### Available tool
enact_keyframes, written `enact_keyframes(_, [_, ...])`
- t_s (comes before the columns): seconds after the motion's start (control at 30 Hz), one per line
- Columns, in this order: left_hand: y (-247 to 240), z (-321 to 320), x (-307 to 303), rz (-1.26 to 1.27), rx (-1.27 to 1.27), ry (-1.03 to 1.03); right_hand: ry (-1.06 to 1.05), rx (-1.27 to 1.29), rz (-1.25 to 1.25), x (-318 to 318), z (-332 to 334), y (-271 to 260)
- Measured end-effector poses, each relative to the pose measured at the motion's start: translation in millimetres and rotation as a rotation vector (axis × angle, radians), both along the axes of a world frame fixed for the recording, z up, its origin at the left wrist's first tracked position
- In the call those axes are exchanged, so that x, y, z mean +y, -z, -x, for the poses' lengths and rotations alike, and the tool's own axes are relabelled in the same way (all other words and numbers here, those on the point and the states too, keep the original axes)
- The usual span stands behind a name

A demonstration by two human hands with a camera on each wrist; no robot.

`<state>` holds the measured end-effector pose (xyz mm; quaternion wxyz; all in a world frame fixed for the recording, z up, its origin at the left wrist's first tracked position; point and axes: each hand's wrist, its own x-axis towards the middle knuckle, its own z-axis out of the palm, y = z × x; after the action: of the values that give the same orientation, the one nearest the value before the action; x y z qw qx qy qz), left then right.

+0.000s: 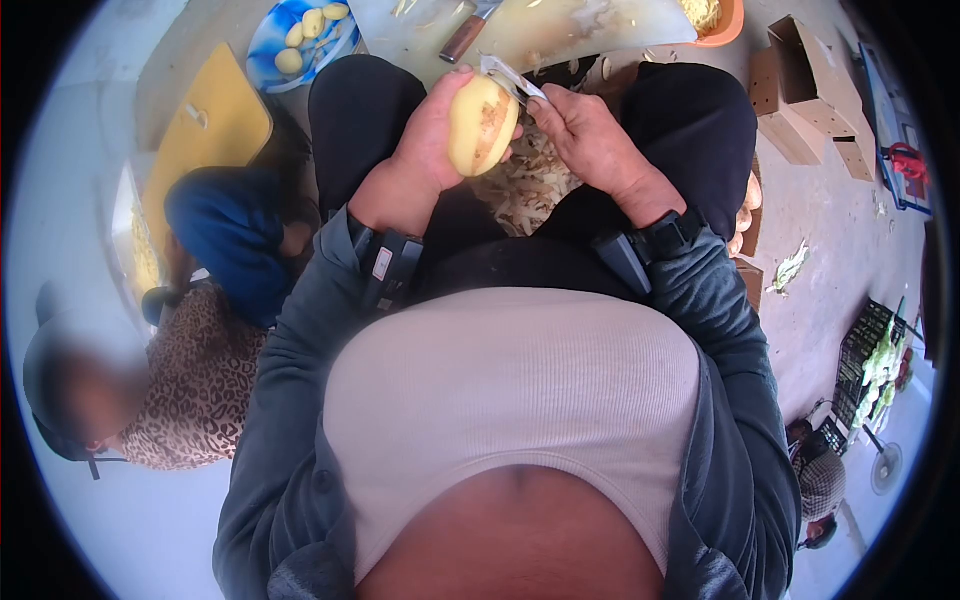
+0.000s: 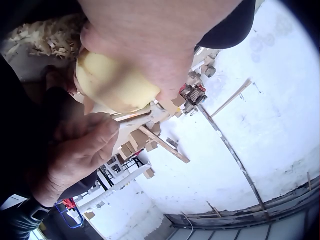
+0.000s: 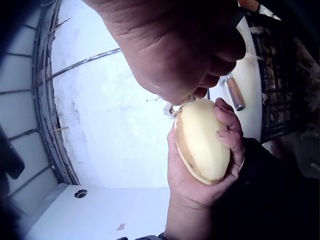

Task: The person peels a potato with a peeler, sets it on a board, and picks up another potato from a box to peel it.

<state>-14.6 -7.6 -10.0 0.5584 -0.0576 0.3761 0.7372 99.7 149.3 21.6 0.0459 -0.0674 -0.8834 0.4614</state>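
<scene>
A large potato, mostly peeled pale yellow with a strip of brown skin left, sits in my left hand. In the right wrist view, the left fingers wrap around the potato's side and end. My right hand grips a peeler, its head right at the potato's upper end. Seen from the left wrist, the potato lies under the palm, with the right hand close beside it. Peelings lie in a heap below, between the knees.
A wooden-handled knife lies on the cutting board ahead. A blue-and-white basin with peeled potatoes stands at left, an orange bowl of shreds at right. Cardboard boxes stand right. Another person sits at left.
</scene>
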Motion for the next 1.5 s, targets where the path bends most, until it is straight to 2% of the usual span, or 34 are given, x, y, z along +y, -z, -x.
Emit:
enact_keyframes(0.2, [3, -3, 2, -0.009, -0.021, 0.114, 0.002, -0.006, -0.004, 1, 1, -1])
enact_keyframes(0.3, [3, 2, 2, -0.061, -0.046, 0.101, -0.014, 0.007, -0.006, 1, 0, -1])
enact_keyframes(0.4, [1, 3, 4, 0.007, -0.040, -0.007, -0.038, -0.010, -0.023, -2, -3, 0])
enact_keyframes(0.77, [-2, 2, 9, 0.040, -0.033, 0.024, -0.017, 0.027, -0.109, -1, 0, -3])
enact_keyframes(1.03, [3, 0, 7, 0.059, -0.015, -0.023, -0.124, -0.023, -0.030, -7, -5, 4])
enact_keyframes(1.1, [1, 2, 9, 0.162, -0.083, -0.126, -0.126, -0.010, -0.062, -9, -6, 4])
enact_keyframes(1.23, [5, 3, 9, 0.157, -0.094, -0.162, -0.141, 0.010, -0.140, -8, -7, 3])
enact_keyframes(1.3, [11, 12, 7, -0.086, -0.138, -0.038, -0.190, -0.002, -0.137, -15, -10, 13])
enact_keyframes(1.37, [9, 14, 7, -0.103, -0.180, -0.075, -0.239, -0.015, -0.137, -16, -13, 17])
enact_keyframes(1.43, [6, 16, 7, -0.123, -0.217, -0.115, -0.244, 0.029, 0.041, -13, -10, 12])
enact_keyframes(1.5, [2, 17, 8, -0.204, -0.257, -0.125, -0.230, 0.054, 0.109, -10, -9, 1])
